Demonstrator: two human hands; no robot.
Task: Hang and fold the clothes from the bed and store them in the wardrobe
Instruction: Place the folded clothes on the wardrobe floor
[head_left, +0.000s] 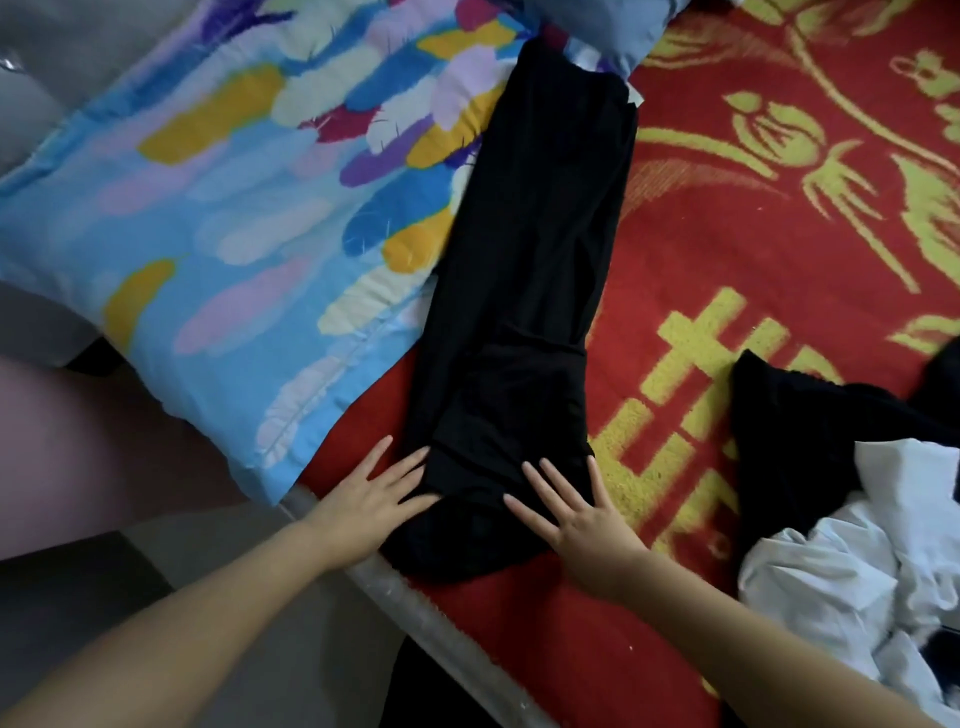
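A long black garment (524, 270) lies stretched out flat on the red and yellow bedspread (737, 218), folded lengthwise, its near end at the bed's edge. My left hand (363, 499) lies flat with straight fingers on the garment's near left corner. My right hand (576, 514) presses flat on the near right part, fingers spread. To the right lies a heap of clothes, a crumpled white garment (852, 561) below another black piece (789, 415).
A blue pillow (234, 208) with coloured feather print lies left of the garment, partly under it. A light blue cloth (613, 31) sits at the far end. The bed's grey edge (431, 618) runs diagonally below my hands; floor lies to the left.
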